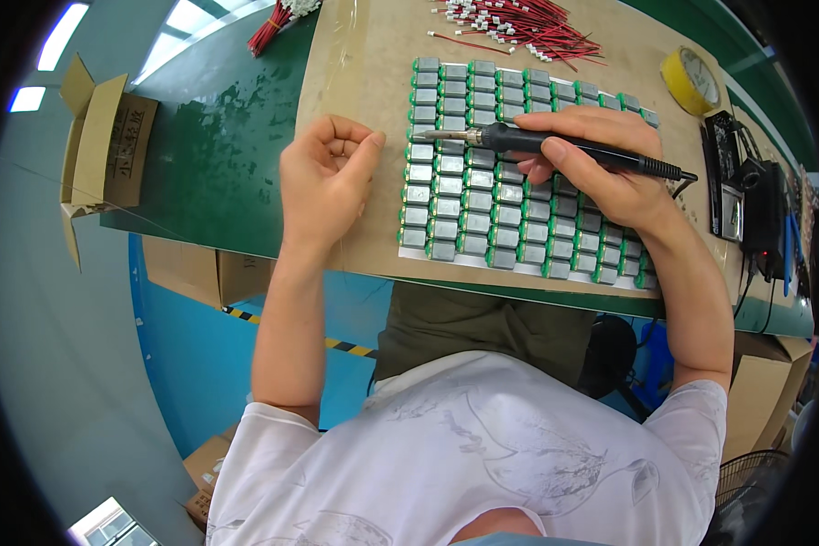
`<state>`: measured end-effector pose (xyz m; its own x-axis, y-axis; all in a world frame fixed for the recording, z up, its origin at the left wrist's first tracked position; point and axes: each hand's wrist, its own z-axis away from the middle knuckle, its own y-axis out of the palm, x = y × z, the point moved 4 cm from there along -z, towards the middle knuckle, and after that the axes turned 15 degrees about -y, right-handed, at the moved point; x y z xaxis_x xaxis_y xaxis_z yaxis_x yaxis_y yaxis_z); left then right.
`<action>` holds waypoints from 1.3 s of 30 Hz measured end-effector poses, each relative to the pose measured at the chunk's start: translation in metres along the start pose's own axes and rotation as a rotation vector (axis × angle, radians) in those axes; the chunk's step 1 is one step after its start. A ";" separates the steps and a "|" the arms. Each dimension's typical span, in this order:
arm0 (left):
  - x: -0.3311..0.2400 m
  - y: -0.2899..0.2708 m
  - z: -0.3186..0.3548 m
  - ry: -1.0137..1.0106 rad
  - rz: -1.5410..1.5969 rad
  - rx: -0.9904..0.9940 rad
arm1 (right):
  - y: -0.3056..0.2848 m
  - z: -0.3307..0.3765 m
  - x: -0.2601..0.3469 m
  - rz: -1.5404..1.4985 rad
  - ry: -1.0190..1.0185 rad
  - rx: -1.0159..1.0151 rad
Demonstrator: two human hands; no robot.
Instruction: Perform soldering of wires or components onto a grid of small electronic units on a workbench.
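While the right hand [601, 164] grips a black soldering iron [555, 146] like a pen, tip over the grid of small green-and-silver parts [482, 218] on the brown board [355, 73], the left hand [323, 177] hovers beside the grid, fingers loosely curled, thumb pinched to forefinger; whether it pinches anything is unclear. Red wires [528, 23] lie beyond.
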<state>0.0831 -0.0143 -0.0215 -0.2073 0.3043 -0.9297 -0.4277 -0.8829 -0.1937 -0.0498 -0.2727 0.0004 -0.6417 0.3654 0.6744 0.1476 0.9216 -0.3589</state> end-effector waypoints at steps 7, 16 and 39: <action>0.008 -0.003 -0.001 0.016 -0.005 0.053 | 0.001 -0.002 0.001 0.029 -0.012 0.036; 0.006 -0.002 0.000 0.010 -0.055 0.041 | 0.002 -0.002 0.002 0.001 0.006 0.048; 0.002 0.002 0.005 -0.056 -0.110 0.015 | 0.003 -0.003 0.002 0.008 -0.014 0.054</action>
<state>0.0778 -0.0137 -0.0220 -0.2073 0.4187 -0.8841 -0.4632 -0.8380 -0.2883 -0.0483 -0.2686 0.0032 -0.6515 0.3702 0.6622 0.1121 0.9102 -0.3987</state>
